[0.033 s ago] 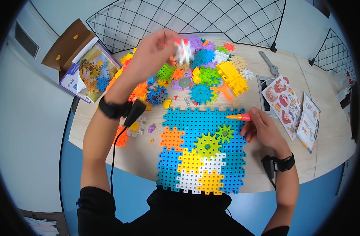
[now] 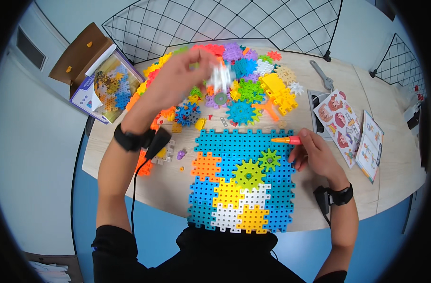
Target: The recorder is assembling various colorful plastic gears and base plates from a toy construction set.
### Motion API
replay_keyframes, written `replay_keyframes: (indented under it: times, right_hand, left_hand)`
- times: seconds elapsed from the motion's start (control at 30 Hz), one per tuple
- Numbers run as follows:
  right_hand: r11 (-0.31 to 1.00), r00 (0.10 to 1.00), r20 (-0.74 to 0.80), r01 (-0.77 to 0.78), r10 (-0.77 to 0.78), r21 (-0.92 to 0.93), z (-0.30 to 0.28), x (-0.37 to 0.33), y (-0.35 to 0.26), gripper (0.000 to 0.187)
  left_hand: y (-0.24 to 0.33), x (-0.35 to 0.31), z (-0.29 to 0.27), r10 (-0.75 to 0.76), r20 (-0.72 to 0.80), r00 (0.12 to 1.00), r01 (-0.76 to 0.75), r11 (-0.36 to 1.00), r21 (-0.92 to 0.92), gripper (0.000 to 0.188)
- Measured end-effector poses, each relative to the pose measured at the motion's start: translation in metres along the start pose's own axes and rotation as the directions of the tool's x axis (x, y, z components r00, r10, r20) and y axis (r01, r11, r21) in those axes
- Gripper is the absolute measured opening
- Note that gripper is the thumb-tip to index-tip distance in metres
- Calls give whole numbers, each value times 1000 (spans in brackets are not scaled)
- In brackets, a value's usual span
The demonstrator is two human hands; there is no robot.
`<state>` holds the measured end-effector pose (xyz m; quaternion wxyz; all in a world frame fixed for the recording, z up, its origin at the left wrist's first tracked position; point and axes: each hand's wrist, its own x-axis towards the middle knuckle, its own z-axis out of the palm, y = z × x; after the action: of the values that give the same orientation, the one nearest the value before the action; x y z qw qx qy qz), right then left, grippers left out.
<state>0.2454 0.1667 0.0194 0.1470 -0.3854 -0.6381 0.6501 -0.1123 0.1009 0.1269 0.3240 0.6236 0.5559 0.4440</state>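
My left hand is raised over the heap of plastic building pieces. Its fingers pinch a white toothed building piece, smeared by motion. In my right hand is a toy screwdriver, pink at the handle and orange to yellow along the shaft. The tip points left over the top right of the assembled board, made of interlocking teal, blue, orange, yellow and white perforated plates. On that board sit a large lime gear and a smaller green gear.
Loose gears and blocks, among them a teal gear and yellow blocks, cover the far table. An open toy box stands left. Right lie a grey wrench, a sticker sheet and a booklet. A black wire grid stands behind.
My left hand has come down a little toward me, bringing the white piece lower over the heap. My right hand and the screwdriver have stayed put.
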Motion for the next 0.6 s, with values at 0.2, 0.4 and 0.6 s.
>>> replay_keyframes:
  times: [0.2,0.4,0.6]
  right_hand:
    - [1000,1000,6,-16,16,-16,2,0,-2,48]
    - [997,997,-26,-72,72,-2,5,-1,-7,47]
    - [997,997,-35,-71,70,-25,3,-2,-5,47]
  left_hand:
    - [-43,-90,47,-383,370,846,436,897,-70,11]
    - [-61,-101,62,-326,231,917,323,945,52,13]
    - [-53,-99,60,-136,180,974,75,947,311,28]
